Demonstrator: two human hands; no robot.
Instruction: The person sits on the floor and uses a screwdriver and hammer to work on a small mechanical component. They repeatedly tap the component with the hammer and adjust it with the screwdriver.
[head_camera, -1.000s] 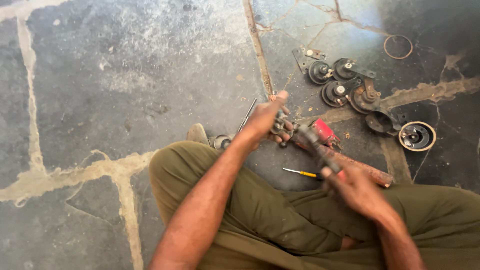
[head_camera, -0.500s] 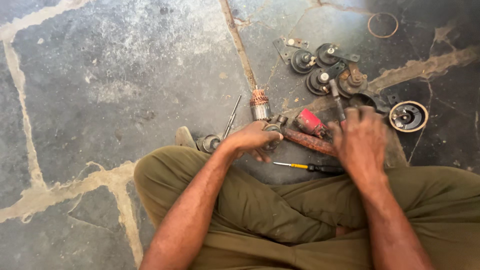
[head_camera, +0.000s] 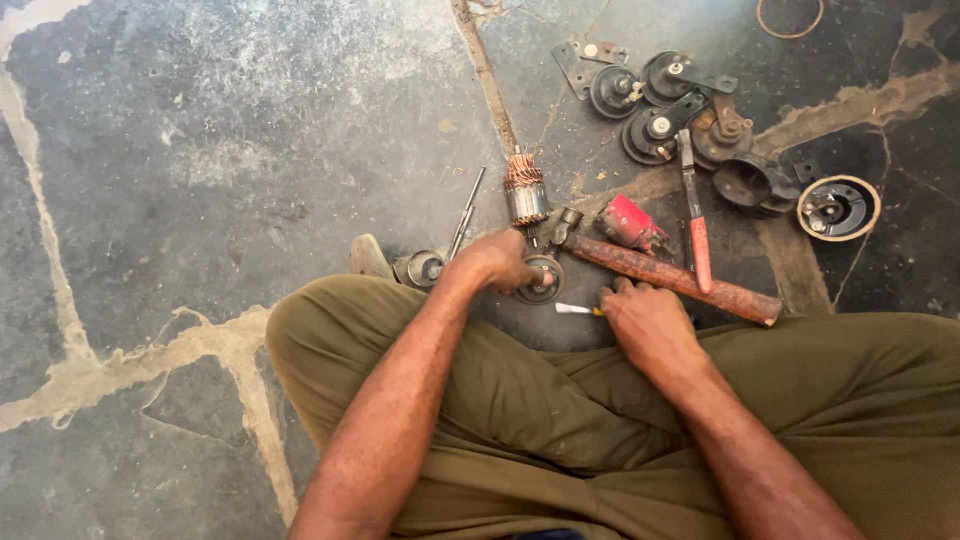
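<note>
At the left of the frame lies the grey cracked stone floor (head_camera: 200, 150). Nearer the middle, a thin steel rod (head_camera: 466, 212) slants up and to the right, beside a small round metal housing (head_camera: 425, 268).

The left hand (head_camera: 495, 262) is curled down and clamped on a round grey metal end plate (head_camera: 545, 282) lying just below centre. Directly above it lies the copper-wound motor armature (head_camera: 525, 190). Its long axis runs nearly up and down the frame, with the copper windings pointing to the top and the shaft towards the plate.

The work in hand looks like steadying the plate at the shaft's foot. Any next move would call for a firm hold there and the shaft kept in line.

To the right, the rusty-handled hammer (head_camera: 680, 280) lies slanting, head up-left and handle down-right, next to a red metal casing (head_camera: 630, 222). The right hand (head_camera: 650, 325) rests with loose fingers touching the handle but not closed round it, and a small yellow-handled screwdriver (head_camera: 578, 310) is at its thumb.

Further right lie a red-handled tool (head_camera: 697, 215), dark round motor parts (head_camera: 660, 128) and a round brass-rimmed cap (head_camera: 838, 207).
</note>
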